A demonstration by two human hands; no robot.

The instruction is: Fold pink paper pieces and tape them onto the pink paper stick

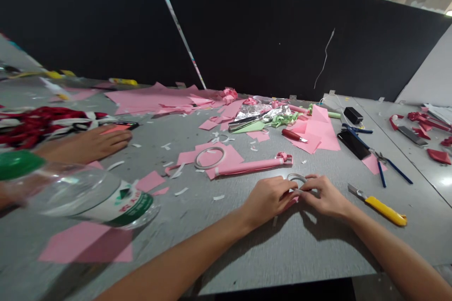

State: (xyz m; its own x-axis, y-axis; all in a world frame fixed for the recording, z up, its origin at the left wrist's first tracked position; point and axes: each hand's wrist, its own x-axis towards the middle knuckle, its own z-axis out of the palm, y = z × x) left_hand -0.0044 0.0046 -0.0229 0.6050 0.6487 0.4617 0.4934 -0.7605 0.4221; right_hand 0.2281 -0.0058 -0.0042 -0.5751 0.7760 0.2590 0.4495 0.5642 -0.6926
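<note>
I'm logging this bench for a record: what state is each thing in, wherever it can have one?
Left hand: closed, seemingly on pink paper
Right hand: fingers closed at tape roll
Yellow knife: blade out
Red-handled knife: blade bare
Nearer pliers: handles spread
Bottle: capped, tilted
Black phone: screen dark
Pink tube: rolled
Foil: crumpled

A black power adapter sits beyond a phone.

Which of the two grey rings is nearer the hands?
The ring farther right, between the left hand and right hand; the other ring lies on pink paper, touched by neither hand.
</note>
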